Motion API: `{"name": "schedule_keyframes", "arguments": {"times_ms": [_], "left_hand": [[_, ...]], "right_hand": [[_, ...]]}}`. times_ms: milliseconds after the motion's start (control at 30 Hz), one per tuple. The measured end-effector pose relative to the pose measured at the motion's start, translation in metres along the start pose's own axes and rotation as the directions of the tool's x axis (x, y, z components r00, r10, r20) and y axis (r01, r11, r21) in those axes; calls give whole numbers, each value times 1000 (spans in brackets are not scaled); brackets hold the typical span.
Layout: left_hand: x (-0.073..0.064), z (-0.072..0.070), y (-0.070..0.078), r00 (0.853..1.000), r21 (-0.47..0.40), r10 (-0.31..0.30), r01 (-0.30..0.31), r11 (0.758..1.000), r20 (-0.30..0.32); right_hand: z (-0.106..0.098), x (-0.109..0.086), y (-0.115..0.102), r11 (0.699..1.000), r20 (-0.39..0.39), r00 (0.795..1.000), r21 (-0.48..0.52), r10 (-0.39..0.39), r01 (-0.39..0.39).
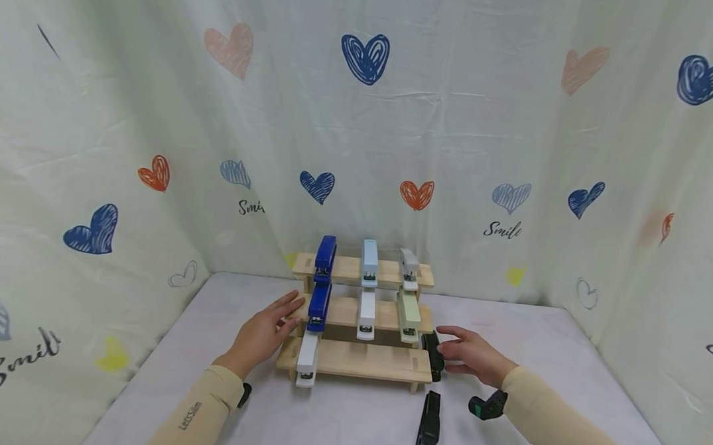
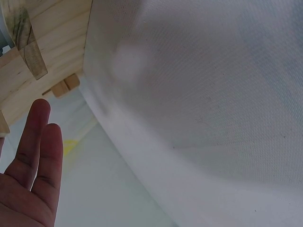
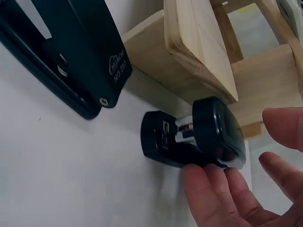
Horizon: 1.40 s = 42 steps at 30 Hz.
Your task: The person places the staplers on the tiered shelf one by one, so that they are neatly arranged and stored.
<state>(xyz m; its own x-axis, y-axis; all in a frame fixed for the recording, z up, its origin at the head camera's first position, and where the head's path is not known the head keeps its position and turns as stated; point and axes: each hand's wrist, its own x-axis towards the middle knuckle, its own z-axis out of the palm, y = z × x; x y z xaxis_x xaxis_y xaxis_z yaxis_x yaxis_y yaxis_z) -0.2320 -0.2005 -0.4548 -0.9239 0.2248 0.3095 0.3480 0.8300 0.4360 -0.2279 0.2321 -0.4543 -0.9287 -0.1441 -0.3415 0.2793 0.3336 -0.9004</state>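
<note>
A three-tier wooden rack [image 1: 374, 361] carries several staplers. My left hand [image 1: 258, 336] is at the rack's left side, fingers extended toward the middle shelf [image 1: 345, 311]; two straight fingers [image 2: 52, 156] show in the left wrist view. On the right, my right hand [image 1: 476, 355] is beside a black stapler [image 3: 220, 130] standing on the table against the rack. Its fingertips [image 3: 196, 184] meet the stapler's side, while the thumb stays apart from it. A second black stapler [image 1: 428, 428] lies nearer on the table, marked "NO.207" in the right wrist view.
Dark blue staplers [image 1: 319, 307] stand at the left of the upper tiers, a white stapler [image 1: 307, 360] below them. Light blue [image 1: 369, 259], white [image 1: 367, 312], grey-white [image 1: 409, 268] and pale green [image 1: 409, 316] ones fill the other spots. A heart-print curtain [image 1: 396, 138] hangs behind the white table.
</note>
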Motion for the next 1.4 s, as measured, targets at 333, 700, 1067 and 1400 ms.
{"name": "schedule_keyframes", "arguments": {"times_ms": [333, 700, 1067, 1400], "left_hand": [[0, 0, 0, 1000, 1, -3, 3, 1000, 1], [0, 1, -2, 1000, -12, 4, -4, 1000, -2], [0, -1, 1, 1000, -15, -3, 3, 1000, -2], [-1, -1, 2, 1000, 0, -5, 5, 1000, 2]], "right_hand": [[13, 7, 6, 999, 18, 999, 24, 43, -44], [18, 12, 8, 998, -13, 999, 46, 48, -47], [18, 11, 10, 992, -43, 998, 113, 53, -48], [7, 9, 13, 989, -66, 997, 148, 28, -18]]}}
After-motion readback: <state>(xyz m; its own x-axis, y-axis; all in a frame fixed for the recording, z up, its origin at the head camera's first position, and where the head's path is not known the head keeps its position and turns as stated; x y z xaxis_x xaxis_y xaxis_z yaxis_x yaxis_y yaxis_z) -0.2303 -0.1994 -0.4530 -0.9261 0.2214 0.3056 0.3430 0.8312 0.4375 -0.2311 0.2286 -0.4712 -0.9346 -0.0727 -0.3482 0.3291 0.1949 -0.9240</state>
